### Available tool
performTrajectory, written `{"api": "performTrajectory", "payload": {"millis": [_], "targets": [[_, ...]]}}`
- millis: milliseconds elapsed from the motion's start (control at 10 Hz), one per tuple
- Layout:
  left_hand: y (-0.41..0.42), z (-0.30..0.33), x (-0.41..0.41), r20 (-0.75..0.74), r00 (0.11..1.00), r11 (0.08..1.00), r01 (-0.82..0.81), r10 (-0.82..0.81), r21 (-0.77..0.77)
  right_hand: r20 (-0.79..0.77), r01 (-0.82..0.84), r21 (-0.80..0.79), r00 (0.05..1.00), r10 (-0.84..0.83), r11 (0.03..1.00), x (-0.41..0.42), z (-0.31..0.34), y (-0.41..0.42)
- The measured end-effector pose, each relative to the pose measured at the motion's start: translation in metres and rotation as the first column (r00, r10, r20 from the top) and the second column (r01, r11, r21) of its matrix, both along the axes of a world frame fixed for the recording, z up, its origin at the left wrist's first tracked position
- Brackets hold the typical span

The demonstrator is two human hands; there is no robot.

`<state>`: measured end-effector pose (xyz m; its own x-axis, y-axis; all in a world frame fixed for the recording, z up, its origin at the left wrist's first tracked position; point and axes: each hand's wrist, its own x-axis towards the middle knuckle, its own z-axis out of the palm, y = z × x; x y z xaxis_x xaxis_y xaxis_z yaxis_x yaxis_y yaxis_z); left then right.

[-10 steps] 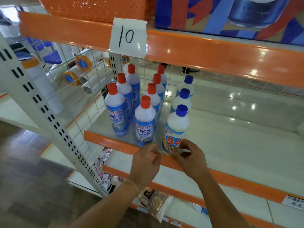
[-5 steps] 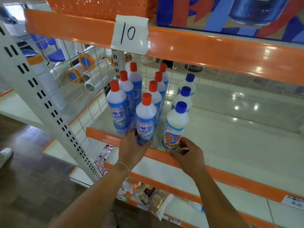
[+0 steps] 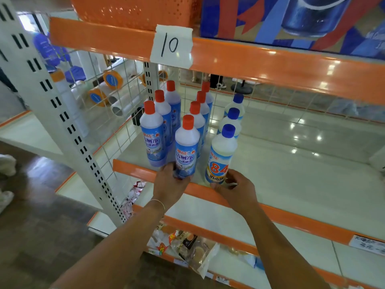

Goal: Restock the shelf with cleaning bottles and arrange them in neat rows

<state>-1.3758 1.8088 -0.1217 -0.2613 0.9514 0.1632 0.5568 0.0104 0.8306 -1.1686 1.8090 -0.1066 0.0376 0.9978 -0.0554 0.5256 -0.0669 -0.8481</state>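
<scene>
Three rows of white cleaning bottles stand at the left end of the shelf (image 3: 291, 176). Two rows have red caps and blue labels; the right row has blue caps. My left hand (image 3: 169, 184) grips the base of the front red-capped bottle (image 3: 186, 149) of the middle row, at the shelf's orange front lip. My right hand (image 3: 235, 186) wraps the base of the front blue-capped bottle (image 3: 220, 159), marked "84". The front bottle of the left row (image 3: 152, 136) stands just left of my left hand.
An orange-edged upper shelf carries a paper tag "10" (image 3: 171, 45) close above the caps. A wire mesh (image 3: 116, 113) closes the left side and back. A perforated upright (image 3: 62, 113) slants at left. Packaged goods (image 3: 187, 245) lie on a lower shelf.
My left hand moved from the shelf lip up onto the base of the middle red-capped bottle and closed around it. My right hand has stayed on the "84" bottle.
</scene>
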Motion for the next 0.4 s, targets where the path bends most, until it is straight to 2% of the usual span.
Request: {"api": "performTrajectory", "payload": {"millis": [200,300,400], "targets": [[-0.006,0.001,-0.013,-0.050,0.996,0.997,0.076,-0.076,-0.006,0.033,0.056,-0.016,0.998,-0.055,0.998,-0.010,0.010,-0.009],[-0.016,0.004,-0.021,-0.115,0.987,0.991,0.107,-0.115,-0.074,0.072,0.118,0.058,0.990,-0.122,0.991,-0.019,0.011,-0.026],[-0.025,0.022,-0.031,-0.088,0.981,0.979,0.163,-0.174,-0.122,0.045,0.201,0.143,0.977,-0.209,0.969,-0.030,0.024,-0.036]]}}
